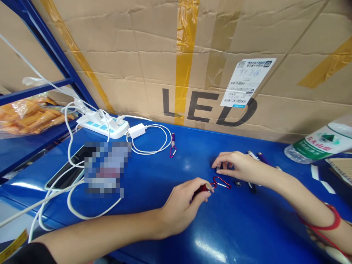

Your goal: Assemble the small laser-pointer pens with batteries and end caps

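My left hand [185, 205] is closed around a small red keychain flashlight [204, 188], its round metal end facing right. A red carabiner [222, 182] hangs from that end and lies on the blue tabletop [154, 176]. Just beyond it, my right hand [233, 165] has thumb and fingers curled together at a tiny dark piece [218, 169], too small to name. Another small dark piece [238, 184] rests below the right hand. Behind the right wrist, a purple cylinder [263, 158] and a dark cylinder [251, 188] are partly hidden. A purple keychain flashlight [173, 140] with a carabiner lies farther back.
A large cardboard box [154, 55] stands along the back. At left are a power strip [103, 124], a white charger [136, 130], looping cables and a phone [70, 168], beside a blurred-out patch. A plastic bottle [316, 143] lies at right, near a notebook [341, 168].
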### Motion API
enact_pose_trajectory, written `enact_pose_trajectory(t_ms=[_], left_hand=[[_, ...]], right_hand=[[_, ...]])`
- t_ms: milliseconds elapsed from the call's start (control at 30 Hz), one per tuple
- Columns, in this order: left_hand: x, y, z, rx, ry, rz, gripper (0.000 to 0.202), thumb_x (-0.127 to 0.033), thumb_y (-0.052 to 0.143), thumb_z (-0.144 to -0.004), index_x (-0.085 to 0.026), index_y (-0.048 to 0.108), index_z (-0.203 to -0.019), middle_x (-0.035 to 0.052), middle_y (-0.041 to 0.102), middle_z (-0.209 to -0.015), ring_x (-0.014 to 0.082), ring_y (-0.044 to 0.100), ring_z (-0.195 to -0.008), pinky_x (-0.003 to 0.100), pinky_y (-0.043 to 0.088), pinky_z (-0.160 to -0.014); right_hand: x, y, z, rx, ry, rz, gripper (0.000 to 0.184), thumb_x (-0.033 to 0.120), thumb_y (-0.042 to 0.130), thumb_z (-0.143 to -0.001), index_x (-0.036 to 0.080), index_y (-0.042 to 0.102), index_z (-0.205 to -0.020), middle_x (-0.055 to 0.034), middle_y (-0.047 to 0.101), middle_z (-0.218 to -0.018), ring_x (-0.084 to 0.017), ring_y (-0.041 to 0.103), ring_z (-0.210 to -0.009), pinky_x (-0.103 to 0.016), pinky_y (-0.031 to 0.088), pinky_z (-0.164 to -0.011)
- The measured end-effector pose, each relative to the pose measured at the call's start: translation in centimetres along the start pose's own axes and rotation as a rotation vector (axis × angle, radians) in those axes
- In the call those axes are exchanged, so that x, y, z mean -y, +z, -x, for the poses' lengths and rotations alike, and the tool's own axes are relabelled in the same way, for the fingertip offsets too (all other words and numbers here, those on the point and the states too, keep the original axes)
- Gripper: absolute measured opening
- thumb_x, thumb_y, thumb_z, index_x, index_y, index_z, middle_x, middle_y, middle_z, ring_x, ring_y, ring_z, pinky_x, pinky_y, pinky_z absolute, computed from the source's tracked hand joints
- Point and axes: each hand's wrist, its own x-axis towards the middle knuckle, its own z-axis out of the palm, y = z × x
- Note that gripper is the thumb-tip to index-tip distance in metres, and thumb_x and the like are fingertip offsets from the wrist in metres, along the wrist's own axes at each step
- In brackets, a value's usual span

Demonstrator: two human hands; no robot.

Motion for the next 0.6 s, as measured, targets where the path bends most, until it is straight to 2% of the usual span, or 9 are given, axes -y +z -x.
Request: enact_pose_trajectory(t_ms=[167,600], left_hand=[[-0.02,0.00,0.08,-0.001,-0.006,0.001,0.015,-0.016,0.043,-0.091,-0.019,0.057,-0.087,-0.0020,0.060,-0.083,0.0110,0.056,-0.076,0.020,0.040,-0.073],[0.00,0.00,0.03,0.001,0.005,-0.017,0.014,-0.017,0.043,-0.091,-0.019,0.056,-0.087,-0.0018,0.059,-0.083,0.0112,0.056,-0.076,0.020,0.040,-0.073]], right_hand=[[-0.32,0.24,0.03,-0.067,0.021,0.017,0.017,0.025,0.052,-0.080,0.020,0.065,-0.090,-0.0052,0.063,-0.088,-0.016,0.061,-0.071,-0.030,0.049,-0.064],[-0.37,0.24,0.05,-0.152,-0.059,0.033,0.021,0.016,0.051,-0.076,0.022,0.065,-0.091,-0.0046,0.061,-0.089,-0.018,0.061,-0.079,-0.031,0.050,-0.067]])
